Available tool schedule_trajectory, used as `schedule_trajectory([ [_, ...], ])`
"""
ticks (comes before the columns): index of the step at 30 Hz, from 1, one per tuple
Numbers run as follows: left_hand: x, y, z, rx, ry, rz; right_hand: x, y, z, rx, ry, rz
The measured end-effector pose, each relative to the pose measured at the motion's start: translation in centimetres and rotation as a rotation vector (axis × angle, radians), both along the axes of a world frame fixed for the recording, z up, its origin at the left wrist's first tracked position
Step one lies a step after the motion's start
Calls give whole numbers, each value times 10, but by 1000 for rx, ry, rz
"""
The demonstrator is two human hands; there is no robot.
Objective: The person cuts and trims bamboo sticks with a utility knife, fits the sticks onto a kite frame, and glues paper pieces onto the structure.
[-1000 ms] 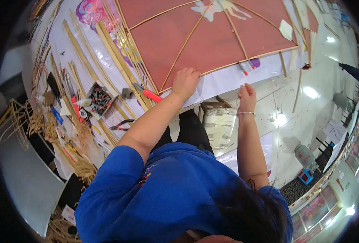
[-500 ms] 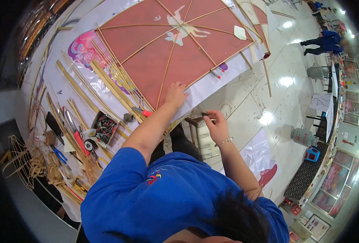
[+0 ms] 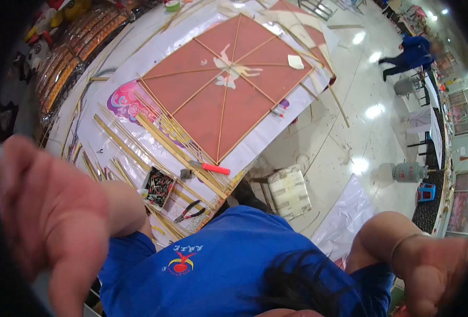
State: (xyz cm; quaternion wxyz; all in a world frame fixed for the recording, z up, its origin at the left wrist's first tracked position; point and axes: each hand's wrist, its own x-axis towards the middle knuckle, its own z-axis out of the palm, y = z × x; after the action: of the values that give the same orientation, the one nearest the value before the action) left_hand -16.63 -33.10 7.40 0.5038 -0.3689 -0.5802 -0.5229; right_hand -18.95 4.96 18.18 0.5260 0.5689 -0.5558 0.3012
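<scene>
Both my hands are raised close to the camera, away from the table. My left hand (image 3: 54,216) looms large at the left, slightly blurred, its thumb apart from the fingers and nothing visible in it. At the right edge my right hand (image 3: 437,269) has its thumb spread from the fingers, partly lost in the dark rim. A dark red panel (image 3: 192,124) with thin bamboo strips across it and a pale figure at its centre lies on the table. Near its front corner is a red-handled knife (image 3: 215,168). Black-and-red pliers (image 3: 189,211) lie beside a box of small dark pieces (image 3: 159,188).
Long bamboo strips (image 3: 162,138) lie along the panel's left side, over a pink-and-purple print (image 3: 123,103). A white stool (image 3: 288,193) stands by the table's front edge. Clear plastic sheeting (image 3: 345,206) is on the floor. A person (image 3: 416,53) stands far right near gas cylinders (image 3: 409,172).
My left hand has left the panel and my right hand has left the table's front; both have risen to the camera's sides. The small dark thing in my right hand no longer shows.
</scene>
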Motion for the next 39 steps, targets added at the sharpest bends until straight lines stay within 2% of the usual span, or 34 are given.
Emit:
schedule_trajectory([
  [4, 23, -3, 38, -65, 120, -91, 30, -17, 35, 159, 145, 55],
  [7, 24, 0, 49, -93, 118, -131, 43, -18, 51, 171, 181, 45],
  [19, 10, 9, 49, -61, 96, -242, 89, -2, 87, 180, 281, 2],
  [23, 5, 24, 48, -72, 93, -282, 106, 13, 88, 146, 302, -88],
  [29, 3, 45, 72, -55, 114, -399, 148, 5, 106, 49, 446, -235],
  [31, 2, 56, 76, -49, 129, -430, 154, 5, 94, 0, 478, -318],
  [35, 2, 65, 81, -49, 138, -456, 129, 15, 39, 187, -40, -62],
  [39, -2, 75, 82, -51, 103, -459, 130, 16, 37, 155, -75, 261],
])
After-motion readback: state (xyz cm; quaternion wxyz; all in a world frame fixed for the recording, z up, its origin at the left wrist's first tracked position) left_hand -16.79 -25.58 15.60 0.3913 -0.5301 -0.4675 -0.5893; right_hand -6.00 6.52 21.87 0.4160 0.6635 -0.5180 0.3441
